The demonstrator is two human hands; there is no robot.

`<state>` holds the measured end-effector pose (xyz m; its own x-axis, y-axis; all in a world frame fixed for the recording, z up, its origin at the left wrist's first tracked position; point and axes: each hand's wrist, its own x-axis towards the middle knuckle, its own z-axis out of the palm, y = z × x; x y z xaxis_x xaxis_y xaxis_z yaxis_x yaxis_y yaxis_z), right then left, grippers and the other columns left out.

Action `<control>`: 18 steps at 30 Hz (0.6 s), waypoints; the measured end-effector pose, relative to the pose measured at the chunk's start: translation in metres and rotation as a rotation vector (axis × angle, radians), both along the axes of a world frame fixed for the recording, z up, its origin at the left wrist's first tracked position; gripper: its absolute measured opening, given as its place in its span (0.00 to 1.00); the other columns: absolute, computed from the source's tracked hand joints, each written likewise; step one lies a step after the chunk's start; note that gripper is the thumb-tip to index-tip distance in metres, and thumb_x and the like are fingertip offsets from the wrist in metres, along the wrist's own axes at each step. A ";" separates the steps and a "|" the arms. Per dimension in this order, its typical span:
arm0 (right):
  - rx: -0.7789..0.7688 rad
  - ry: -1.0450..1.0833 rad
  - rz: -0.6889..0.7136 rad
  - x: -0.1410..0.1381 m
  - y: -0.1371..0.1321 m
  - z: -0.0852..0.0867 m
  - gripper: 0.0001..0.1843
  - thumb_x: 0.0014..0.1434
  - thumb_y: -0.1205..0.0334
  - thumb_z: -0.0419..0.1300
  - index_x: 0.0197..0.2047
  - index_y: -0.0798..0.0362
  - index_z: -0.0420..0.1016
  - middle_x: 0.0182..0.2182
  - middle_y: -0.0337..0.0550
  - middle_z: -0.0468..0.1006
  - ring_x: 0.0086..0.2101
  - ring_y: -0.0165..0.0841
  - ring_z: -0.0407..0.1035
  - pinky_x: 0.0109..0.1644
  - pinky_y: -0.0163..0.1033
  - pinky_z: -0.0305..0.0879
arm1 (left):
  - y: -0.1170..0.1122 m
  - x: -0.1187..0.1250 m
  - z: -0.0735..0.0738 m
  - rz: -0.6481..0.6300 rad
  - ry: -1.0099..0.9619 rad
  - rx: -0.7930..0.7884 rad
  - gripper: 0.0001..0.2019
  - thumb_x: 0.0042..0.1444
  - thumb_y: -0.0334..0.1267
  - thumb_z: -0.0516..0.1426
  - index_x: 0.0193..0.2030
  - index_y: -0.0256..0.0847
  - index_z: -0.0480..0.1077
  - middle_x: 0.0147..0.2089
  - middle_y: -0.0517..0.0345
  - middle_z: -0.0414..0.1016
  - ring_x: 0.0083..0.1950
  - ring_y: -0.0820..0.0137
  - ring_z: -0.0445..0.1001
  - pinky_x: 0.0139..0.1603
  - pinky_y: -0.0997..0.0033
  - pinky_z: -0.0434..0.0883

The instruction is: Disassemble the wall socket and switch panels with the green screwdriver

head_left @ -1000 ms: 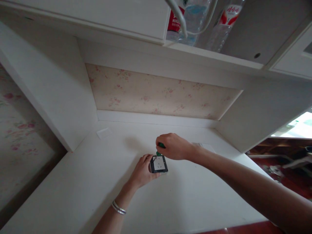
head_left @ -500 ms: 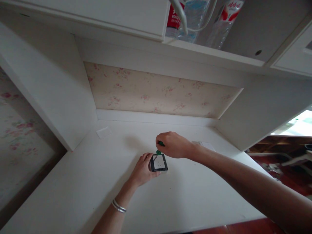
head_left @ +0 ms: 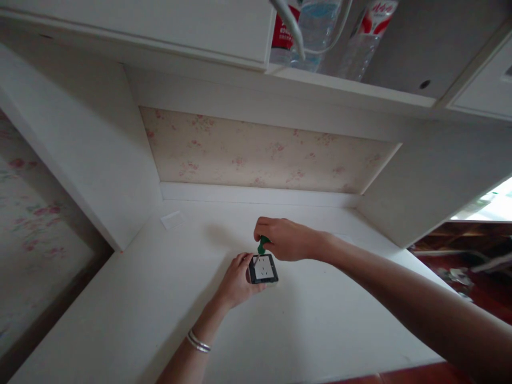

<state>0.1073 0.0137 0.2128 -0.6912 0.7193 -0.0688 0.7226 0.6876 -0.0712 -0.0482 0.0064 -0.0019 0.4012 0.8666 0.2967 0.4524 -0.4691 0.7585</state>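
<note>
A wall socket (head_left: 263, 268) with a white face and a black frame sits on the white desk. My left hand (head_left: 237, 282) is closed around its left side, thumb along the near edge and fingers at the far left corner. Above it, my right hand (head_left: 282, 239) grips the green handle of a screwdriver (head_left: 263, 245). The tool slants down to the left, its thin shaft reaching the left part of the black frame. Whether the tip sits in a screw is too small to tell.
A small white flat piece (head_left: 172, 220) lies at the desk's back left. Side panels flank the desk (head_left: 200, 240). Overhead, an open shelf holds plastic bottles (head_left: 366, 40), with a white cable (head_left: 294, 29) hanging in front of them.
My right hand's fingers have shifted on the screwdriver, and more of its green handle shows. My left hand still holds the socket. The view has moved slightly.
</note>
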 end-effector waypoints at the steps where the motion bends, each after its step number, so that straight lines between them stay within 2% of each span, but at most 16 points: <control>1: -0.005 -0.002 0.009 -0.001 -0.001 0.001 0.13 0.53 0.70 0.56 0.43 0.54 0.71 0.43 0.47 0.73 0.37 0.33 0.69 0.38 0.34 0.60 | 0.000 0.000 0.000 0.000 0.004 0.001 0.39 0.38 0.44 0.67 0.59 0.42 0.59 0.57 0.51 0.62 0.57 0.60 0.62 0.60 0.61 0.61; 4: 0.020 0.014 -0.064 -0.006 -0.001 0.000 0.17 0.57 0.58 0.58 0.48 0.54 0.69 0.43 0.49 0.74 0.38 0.36 0.70 0.37 0.36 0.60 | 0.000 0.000 -0.002 0.005 0.017 0.002 0.39 0.38 0.44 0.67 0.59 0.42 0.60 0.57 0.50 0.62 0.57 0.59 0.62 0.60 0.59 0.61; 6: 0.042 0.005 -0.143 -0.008 0.000 -0.002 0.18 0.61 0.51 0.52 0.45 0.55 0.70 0.39 0.50 0.76 0.37 0.37 0.70 0.36 0.37 0.59 | 0.000 0.000 -0.002 0.009 0.023 0.001 0.39 0.38 0.44 0.67 0.59 0.42 0.60 0.57 0.50 0.62 0.57 0.59 0.62 0.61 0.59 0.61; 9: 0.077 -0.041 -0.158 -0.011 -0.001 -0.003 0.15 0.64 0.57 0.48 0.39 0.56 0.72 0.36 0.50 0.76 0.36 0.37 0.70 0.36 0.37 0.59 | 0.000 0.001 -0.002 0.013 0.020 -0.004 0.39 0.38 0.44 0.67 0.58 0.42 0.60 0.57 0.50 0.62 0.57 0.58 0.62 0.61 0.59 0.61; 12: 0.064 -0.038 -0.055 -0.011 -0.004 -0.001 0.10 0.61 0.64 0.50 0.42 0.56 0.71 0.40 0.49 0.74 0.37 0.35 0.70 0.36 0.37 0.59 | 0.000 0.001 0.000 0.013 0.015 -0.010 0.39 0.38 0.44 0.67 0.58 0.42 0.60 0.57 0.50 0.62 0.57 0.58 0.62 0.60 0.59 0.61; 15: -0.018 -0.003 0.073 -0.013 -0.007 0.003 0.12 0.57 0.68 0.53 0.46 0.54 0.69 0.45 0.49 0.71 0.38 0.34 0.70 0.38 0.36 0.61 | 0.000 0.000 0.001 -0.001 0.007 -0.011 0.38 0.38 0.44 0.67 0.58 0.42 0.61 0.57 0.51 0.62 0.57 0.58 0.62 0.60 0.59 0.61; 18: -0.020 0.000 0.051 -0.017 -0.009 0.006 0.14 0.58 0.65 0.55 0.48 0.53 0.68 0.46 0.49 0.71 0.38 0.35 0.70 0.37 0.37 0.61 | 0.001 0.000 0.000 -0.005 0.009 -0.015 0.39 0.38 0.44 0.67 0.59 0.44 0.60 0.58 0.51 0.61 0.59 0.57 0.61 0.61 0.57 0.60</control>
<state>0.0902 0.0048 0.2185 -0.7269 0.6818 -0.0827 0.6868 0.7219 -0.0847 -0.0481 0.0071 -0.0022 0.4078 0.8691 0.2800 0.4571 -0.4598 0.7614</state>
